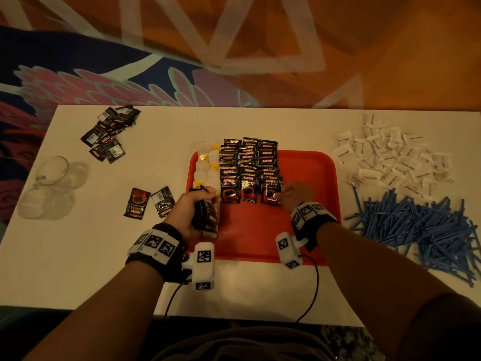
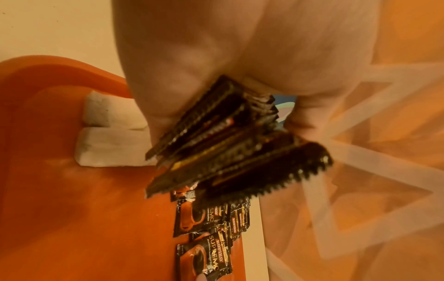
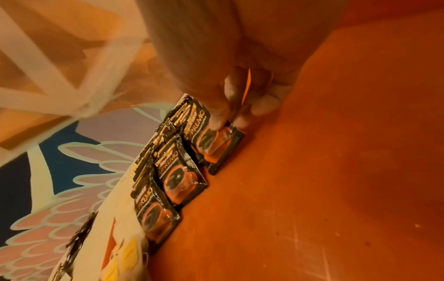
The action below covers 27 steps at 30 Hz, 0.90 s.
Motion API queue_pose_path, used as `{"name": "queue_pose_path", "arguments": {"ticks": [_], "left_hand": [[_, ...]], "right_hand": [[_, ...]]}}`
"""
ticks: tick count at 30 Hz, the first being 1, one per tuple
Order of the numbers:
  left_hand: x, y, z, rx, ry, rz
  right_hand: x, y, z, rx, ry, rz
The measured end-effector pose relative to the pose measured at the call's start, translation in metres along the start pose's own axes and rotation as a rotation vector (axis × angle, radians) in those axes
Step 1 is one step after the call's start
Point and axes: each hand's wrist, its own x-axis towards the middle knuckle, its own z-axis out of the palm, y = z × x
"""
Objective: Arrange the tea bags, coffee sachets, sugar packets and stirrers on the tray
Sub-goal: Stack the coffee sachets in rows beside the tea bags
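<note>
1. Head view: left hand (image 1: 194, 208) clamps a stack of black foil coffee sachets (image 1: 205, 214) at the flat red plastic tray's (image 1: 307, 178) 8 o'clock edge.
2. Right hand (image 1: 296, 194) fingertips (image 3: 217, 121) pinch the rightmost black sachet (image 3: 216, 146) in the tray's overlapping rows (image 1: 248, 168).
3. White paper tea bags (image 1: 205, 168) line the tray's 9 o'clock side.

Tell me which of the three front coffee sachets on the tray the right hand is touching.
The rightmost front sachet, at the end of the row on the red tray: the right hand has fingertips on it, while the other two lie untouched.

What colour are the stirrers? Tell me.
Blue; the stirrers lie heaped on the table right of the tray, clearest in the head view.
</note>
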Motion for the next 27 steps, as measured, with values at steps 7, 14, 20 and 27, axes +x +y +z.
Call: {"name": "queue_pose_path", "arguments": {"ticks": [7,14,20,27], "left_hand": [[-0.008,-0.004,0.002,-0.001,0.013,0.052],[-0.007,-0.007,0.001,0.022,0.000,0.041],[0.004,-0.008,-0.002,0.012,-0.028,0.071],[0.003,0.002,0.009,0.112,-0.190,0.139]], "right_hand": [[0.007,0.000,0.010,0.127,0.020,0.038],[0.006,0.001,0.009,0.200,0.041,0.063],[-0.002,0.000,0.001,0.158,0.054,0.054],[-0.027,-0.017,-0.012,0.185,-0.009,-0.163]]}}
